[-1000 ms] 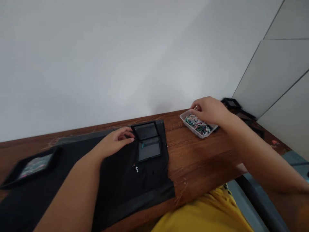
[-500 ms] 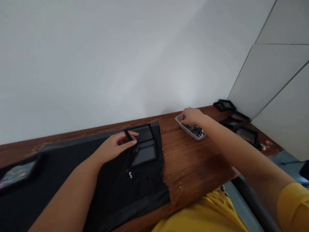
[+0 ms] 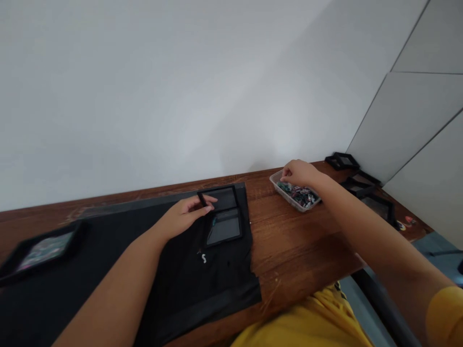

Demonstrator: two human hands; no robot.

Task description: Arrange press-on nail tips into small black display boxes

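My left hand [image 3: 184, 216] grips the left edge of a black two-part frame [image 3: 239, 222], thumb and fingers around its upper section. The frame stands on a black mat [image 3: 173, 294], its lower pane [image 3: 224, 227] showing a small teal bit near the left side. A small white squiggly piece [image 3: 204, 259] lies on the mat below it. Over a clear plastic tub [image 3: 294, 203] of small mixed-coloured pieces [image 3: 302, 195] is my right hand [image 3: 298, 173], fingers pinched at the tub's back left. Whatever is between those fingertips is too small to make out.
A black frame with a colourful picture [image 3: 45, 251] lies at the left. Several black frames [image 3: 343, 160] sit at the table's far right, with small coloured pieces [image 3: 408, 220] near them. The white wall [image 3: 181, 96] rises directly behind the wooden table [image 3: 282, 241].
My right hand has lifted slightly from the pieces, and more of the tub's contents shows. My left hand keeps its hold on the frame. The whole view has shifted a little.
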